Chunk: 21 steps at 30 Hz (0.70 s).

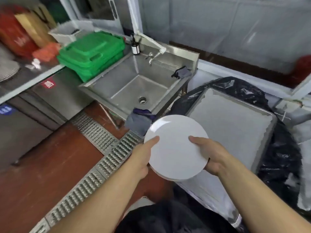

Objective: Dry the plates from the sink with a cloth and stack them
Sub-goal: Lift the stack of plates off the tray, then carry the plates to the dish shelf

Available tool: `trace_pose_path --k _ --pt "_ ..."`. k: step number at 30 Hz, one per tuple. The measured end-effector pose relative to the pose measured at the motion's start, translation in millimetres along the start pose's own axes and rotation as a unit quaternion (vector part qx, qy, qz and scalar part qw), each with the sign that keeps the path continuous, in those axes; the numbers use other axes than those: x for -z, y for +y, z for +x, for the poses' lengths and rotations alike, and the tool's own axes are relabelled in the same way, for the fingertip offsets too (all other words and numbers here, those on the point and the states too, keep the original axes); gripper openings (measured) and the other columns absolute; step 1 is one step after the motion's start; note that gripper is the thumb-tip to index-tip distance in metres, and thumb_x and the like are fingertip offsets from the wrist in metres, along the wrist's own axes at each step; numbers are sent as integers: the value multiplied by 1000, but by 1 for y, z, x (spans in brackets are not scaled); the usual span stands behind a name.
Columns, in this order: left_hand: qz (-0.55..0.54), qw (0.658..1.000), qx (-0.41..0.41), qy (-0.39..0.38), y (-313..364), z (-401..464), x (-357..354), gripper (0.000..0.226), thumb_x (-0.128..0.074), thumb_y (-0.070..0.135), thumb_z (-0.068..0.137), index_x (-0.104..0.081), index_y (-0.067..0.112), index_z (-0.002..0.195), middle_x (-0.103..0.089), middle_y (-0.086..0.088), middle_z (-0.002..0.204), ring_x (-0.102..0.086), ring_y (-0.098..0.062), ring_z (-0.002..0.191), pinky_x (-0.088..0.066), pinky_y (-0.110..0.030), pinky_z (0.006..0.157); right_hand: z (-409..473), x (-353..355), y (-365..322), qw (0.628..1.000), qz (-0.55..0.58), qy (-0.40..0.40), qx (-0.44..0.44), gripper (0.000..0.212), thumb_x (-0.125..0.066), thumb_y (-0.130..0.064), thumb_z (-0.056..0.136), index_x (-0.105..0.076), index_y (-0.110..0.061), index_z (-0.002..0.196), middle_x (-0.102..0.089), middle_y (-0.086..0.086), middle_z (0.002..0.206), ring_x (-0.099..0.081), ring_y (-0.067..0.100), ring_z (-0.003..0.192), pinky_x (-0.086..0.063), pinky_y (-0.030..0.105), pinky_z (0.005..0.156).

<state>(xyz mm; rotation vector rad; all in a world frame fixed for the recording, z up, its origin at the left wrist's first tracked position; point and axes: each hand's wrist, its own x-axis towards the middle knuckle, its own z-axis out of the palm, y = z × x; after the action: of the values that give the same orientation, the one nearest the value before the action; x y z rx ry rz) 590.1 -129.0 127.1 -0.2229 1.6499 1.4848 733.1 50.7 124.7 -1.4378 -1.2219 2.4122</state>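
**White plate held in both hands beside the sink**

Head view: a round white plate (175, 147) is held in the air, in front of the steel sink (134, 86) and just left of a metal tray (232, 128). The tray rests on something wrapped in a black plastic bag (279, 153). The left hand (143, 157) takes the plate's left rim, its thumb lying on the upper face. The right hand (208, 153) takes the right rim the same way, thumb on top and fingers curled beneath, so each grip is closed on the plate. A grey-blue cloth (139, 120) hangs over the sink's near edge, just beyond the plate. A second dark cloth (182, 74) lies on the sink's right rim. The sink basin shows only its drain (142, 100). Left of the sink, green boards (92, 54) are stacked on the worktop (25, 78).
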Motion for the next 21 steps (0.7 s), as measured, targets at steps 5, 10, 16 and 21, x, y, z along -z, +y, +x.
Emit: trace_pose_path --k 5,10,16,21 --pt "-81 994 -23 70 -8 -35 85 31 -76 37 93 -76 14 113 -81 -6 104 -75 -31 103 -56 -47 100 -8 -87 13 993 -96 -72 -17 39 -84 -22 86 -71 -8 120 -81 14 107 -79 39 94 -60 61 92" --pt "-168 974 -37 147 -24 -71 179 34 -77 38 91 -75 15 117 -81 -7 109 -73 -32 107 -54 -49 103 -20 -189 45 973 -183 -139 -15 38 -85 -20 84 -74 -5 117 -80 18 106 -78 43 95 -62 61 86" --pt "-246 945 -59 209 -45 -118 307 36 -77 40 91 -75 15 117 -81 -5 108 -73 -32 109 -51 -52 106 -41 -322 105 943 -249 -215 -50 43 -90 -21 74 -76 -7 112 -81 17 99 -80 38 80 -65 49 65" --pt "-286 918 -77 264 -65 -157 401 35 -76 38 91 -75 13 116 -81 -4 104 -74 -31 105 -54 -51 101 -60 -418 166 913 -293 -276 -68 51 -89 -25 72 -76 -9 119 -81 16 106 -80 36 84 -63 44 59"
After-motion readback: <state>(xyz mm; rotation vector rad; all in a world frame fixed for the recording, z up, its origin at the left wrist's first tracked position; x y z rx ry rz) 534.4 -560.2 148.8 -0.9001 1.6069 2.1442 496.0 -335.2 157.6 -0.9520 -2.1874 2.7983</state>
